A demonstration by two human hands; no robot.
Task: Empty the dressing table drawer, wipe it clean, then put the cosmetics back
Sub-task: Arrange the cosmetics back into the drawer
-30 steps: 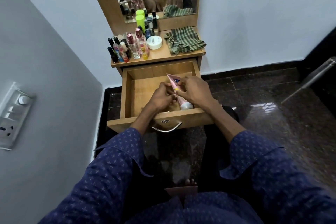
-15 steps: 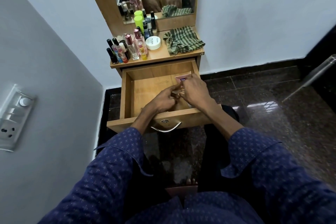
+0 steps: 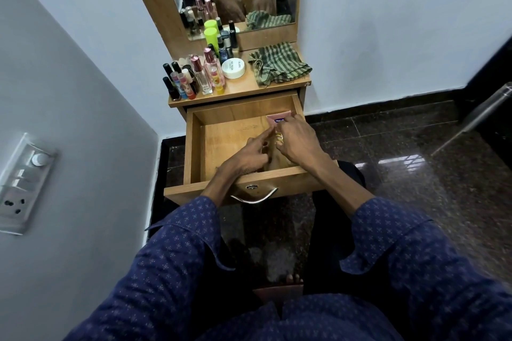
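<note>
Step in hand, by my reading: putting the cosmetics back. The drawer (image 3: 199,147), pulled open at centre frame, shows a bare wooden floor on its left side; nearly all bottles stand on the dressing table top (image 3: 241,90) above it, and the striped cloth (image 3: 278,66) lies put aside at upper right of that top, which suggests wiping is done.

Right hand (image 3: 297,141): over the drawer's right side, fingers curled on the pink tube (image 3: 278,120), which lies along the right wall with its flat crimped end toward the drawer's back corner. Most of the tube is hidden under the hand.

Left hand (image 3: 249,156): just left of the right, index finger extended toward the tube, other fingers loosely bent. Probably holding nothing, though the view between the two hands is poor.

Cosmetics cluster (image 3: 194,77): nail polishes, two pink-capped sprays, lime-green bottle, white jar (image 3: 233,68), all upper centre of frame, well apart from the hands.

Next move, as I judge it: let go of the tube once it lies flat, then reach up to the cluster and bring items down one or two at a time; the upright bottles stand close together and could topple.
</note>
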